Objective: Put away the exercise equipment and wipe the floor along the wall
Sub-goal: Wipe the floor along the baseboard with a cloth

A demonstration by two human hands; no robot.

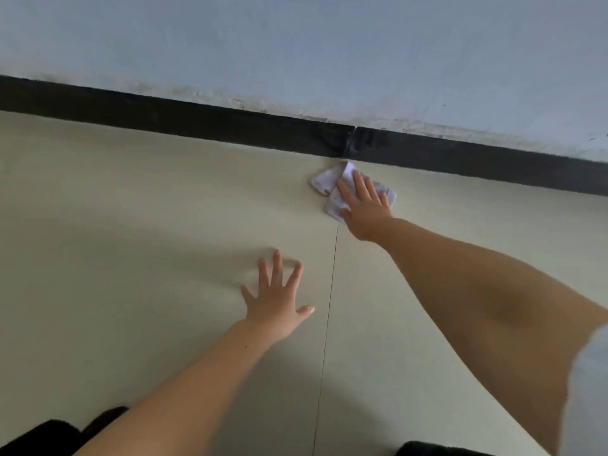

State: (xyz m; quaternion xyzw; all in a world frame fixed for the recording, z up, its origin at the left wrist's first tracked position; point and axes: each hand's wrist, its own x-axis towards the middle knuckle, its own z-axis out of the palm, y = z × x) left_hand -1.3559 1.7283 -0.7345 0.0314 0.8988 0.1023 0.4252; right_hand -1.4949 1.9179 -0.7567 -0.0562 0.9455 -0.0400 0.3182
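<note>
The right hand [363,205] presses flat, fingers straight, on a crumpled pale lilac cloth [332,185] just below the black skirting board [197,121], while the left hand [278,297] rests splayed on the cream floor [131,209], farther from that board.

soft cloth [324,181]; smooth matt floor [131,205]; scuffed wall [296,54]

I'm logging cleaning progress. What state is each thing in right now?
cloth: crumpled, flat on the floor, beside the baseboard.
right hand: fingers straight, pressing the cloth.
left hand: fingers spread, palm down on the floor.
baseboard: black, joint near the cloth.
wall: scuffed above the baseboard.
</note>
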